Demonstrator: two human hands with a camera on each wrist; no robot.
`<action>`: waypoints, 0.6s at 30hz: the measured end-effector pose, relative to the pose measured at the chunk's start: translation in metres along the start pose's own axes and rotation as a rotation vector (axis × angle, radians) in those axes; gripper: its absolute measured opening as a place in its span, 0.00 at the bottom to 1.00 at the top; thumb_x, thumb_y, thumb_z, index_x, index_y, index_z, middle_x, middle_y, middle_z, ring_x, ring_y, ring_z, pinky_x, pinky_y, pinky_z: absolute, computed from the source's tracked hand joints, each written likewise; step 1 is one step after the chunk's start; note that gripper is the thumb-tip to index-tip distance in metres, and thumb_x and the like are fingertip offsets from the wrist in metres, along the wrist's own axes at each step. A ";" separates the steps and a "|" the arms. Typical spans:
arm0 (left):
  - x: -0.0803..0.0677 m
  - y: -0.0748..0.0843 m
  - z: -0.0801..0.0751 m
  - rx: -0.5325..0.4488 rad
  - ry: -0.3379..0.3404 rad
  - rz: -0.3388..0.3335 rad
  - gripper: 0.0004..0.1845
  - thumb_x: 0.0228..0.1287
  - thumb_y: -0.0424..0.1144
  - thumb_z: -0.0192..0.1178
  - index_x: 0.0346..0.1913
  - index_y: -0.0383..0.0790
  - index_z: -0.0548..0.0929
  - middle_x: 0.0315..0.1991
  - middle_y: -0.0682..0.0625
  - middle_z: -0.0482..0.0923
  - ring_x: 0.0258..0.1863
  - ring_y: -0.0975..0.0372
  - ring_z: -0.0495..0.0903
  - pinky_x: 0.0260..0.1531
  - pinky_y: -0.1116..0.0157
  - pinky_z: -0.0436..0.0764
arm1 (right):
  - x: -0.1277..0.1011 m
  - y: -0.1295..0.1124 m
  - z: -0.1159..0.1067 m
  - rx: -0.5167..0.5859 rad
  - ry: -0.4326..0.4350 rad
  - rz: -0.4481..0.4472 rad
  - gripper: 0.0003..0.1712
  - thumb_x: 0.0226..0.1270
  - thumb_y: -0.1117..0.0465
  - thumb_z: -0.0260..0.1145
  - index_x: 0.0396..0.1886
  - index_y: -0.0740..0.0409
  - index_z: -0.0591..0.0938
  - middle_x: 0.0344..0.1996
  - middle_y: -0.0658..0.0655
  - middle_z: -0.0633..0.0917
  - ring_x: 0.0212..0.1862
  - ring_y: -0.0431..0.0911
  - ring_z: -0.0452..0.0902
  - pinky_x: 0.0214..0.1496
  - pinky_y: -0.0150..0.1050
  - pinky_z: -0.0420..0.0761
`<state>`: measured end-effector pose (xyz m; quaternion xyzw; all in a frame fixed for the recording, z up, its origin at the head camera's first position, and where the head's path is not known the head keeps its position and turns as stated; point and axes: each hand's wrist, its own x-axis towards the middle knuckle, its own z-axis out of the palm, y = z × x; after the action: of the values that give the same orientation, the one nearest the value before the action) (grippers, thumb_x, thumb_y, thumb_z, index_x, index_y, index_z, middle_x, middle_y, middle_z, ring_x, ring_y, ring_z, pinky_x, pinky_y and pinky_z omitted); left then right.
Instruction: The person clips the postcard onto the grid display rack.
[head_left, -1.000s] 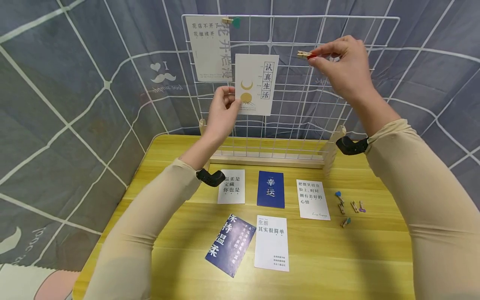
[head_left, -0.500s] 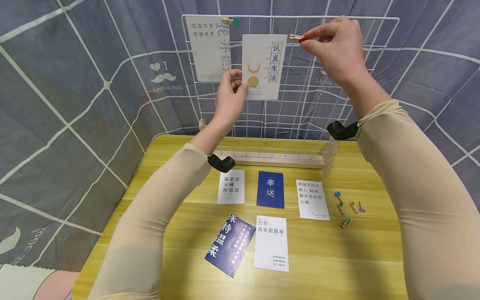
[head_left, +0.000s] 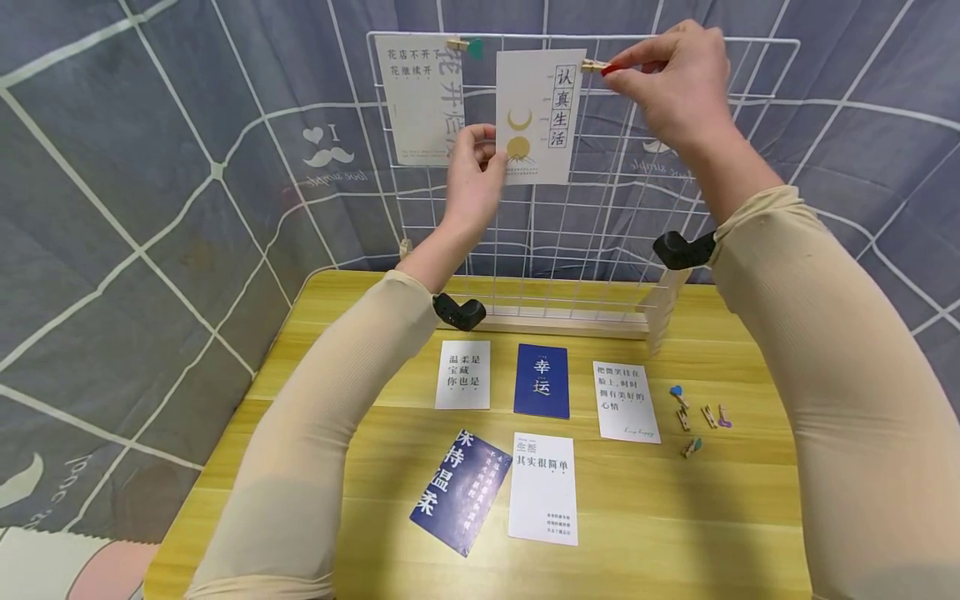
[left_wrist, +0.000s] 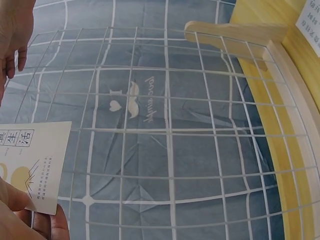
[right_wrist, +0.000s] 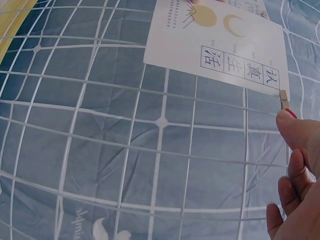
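My left hand (head_left: 476, 173) pinches the lower left edge of a white card with a gold moon and sun (head_left: 540, 115) and holds it flat against the white wire grid (head_left: 675, 208). The card's lower corner (left_wrist: 42, 170) shows beside my left fingers (left_wrist: 20, 220). My right hand (head_left: 667, 83) pinches a small wooden clothespin with a red tip (head_left: 600, 67) at the card's upper right corner. In the right wrist view the clothespin (right_wrist: 284, 99) touches the corner of the card (right_wrist: 215, 45), just beyond my right thumb (right_wrist: 300, 131).
Another white card (head_left: 420, 100) hangs on the grid under a green-tipped pin (head_left: 465, 46). Several cards lie on the yellow table (head_left: 675, 517), among them a blue one (head_left: 542, 380). Loose small pins (head_left: 693, 417) lie at the right. The grid's wooden base (head_left: 555, 321) spans the back.
Both hands rose toward the grid's top. The card moved up and right, and the clothespin came down to the card's upper right corner.
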<state>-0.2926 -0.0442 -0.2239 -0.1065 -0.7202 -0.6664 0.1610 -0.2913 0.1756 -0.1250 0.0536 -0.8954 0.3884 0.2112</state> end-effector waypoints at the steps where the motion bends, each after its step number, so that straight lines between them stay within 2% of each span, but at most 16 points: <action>1: 0.001 0.001 0.001 0.003 -0.002 0.003 0.13 0.80 0.30 0.50 0.62 0.38 0.69 0.49 0.46 0.80 0.46 0.61 0.74 0.41 0.70 0.73 | 0.001 0.000 -0.001 -0.002 0.003 0.006 0.22 0.73 0.49 0.68 0.60 0.54 0.86 0.43 0.38 0.67 0.49 0.29 0.54 0.49 0.33 0.70; 8: 0.005 0.007 0.008 0.009 -0.013 -0.001 0.13 0.80 0.30 0.49 0.62 0.38 0.69 0.49 0.46 0.79 0.44 0.62 0.73 0.40 0.71 0.71 | 0.002 0.000 -0.006 0.009 0.018 0.038 0.22 0.73 0.50 0.67 0.61 0.54 0.86 0.44 0.37 0.68 0.50 0.30 0.58 0.51 0.32 0.73; 14: 0.007 0.007 0.011 0.017 0.004 -0.011 0.13 0.80 0.29 0.50 0.62 0.38 0.69 0.47 0.47 0.79 0.43 0.62 0.73 0.39 0.71 0.71 | 0.001 0.001 -0.010 0.008 0.036 0.052 0.22 0.73 0.50 0.67 0.61 0.54 0.86 0.47 0.37 0.69 0.52 0.30 0.60 0.53 0.30 0.74; 18: 0.008 0.006 0.013 0.023 0.015 -0.022 0.13 0.79 0.29 0.49 0.61 0.38 0.70 0.47 0.47 0.80 0.44 0.62 0.73 0.40 0.71 0.71 | 0.001 0.000 -0.012 -0.002 0.053 0.069 0.22 0.73 0.49 0.66 0.61 0.54 0.86 0.48 0.36 0.69 0.54 0.27 0.58 0.54 0.30 0.73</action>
<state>-0.2987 -0.0310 -0.2158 -0.0919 -0.7277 -0.6605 0.1605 -0.2882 0.1845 -0.1173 0.0120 -0.8912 0.3958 0.2214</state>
